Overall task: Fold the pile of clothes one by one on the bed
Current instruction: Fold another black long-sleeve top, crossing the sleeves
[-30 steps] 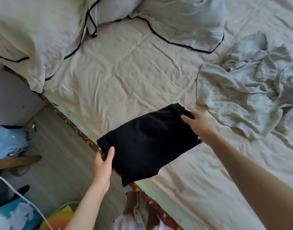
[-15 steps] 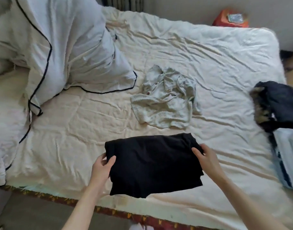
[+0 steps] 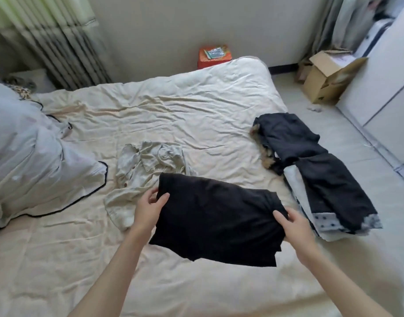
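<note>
Above the bed (image 3: 196, 106), right of the crumpled shirt (image 3: 148, 172), I hold the folded black garment (image 3: 214, 218), left hand (image 3: 148, 211) and right hand (image 3: 294, 227) pinching opposite edges; soft, light, floppy, so I'd grip near corners.

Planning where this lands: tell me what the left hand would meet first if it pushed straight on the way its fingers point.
Probably the crumpled grey shirt: the left hand, gripping the folded black garment, points toward it, though height above the bed is unclear.
</note>
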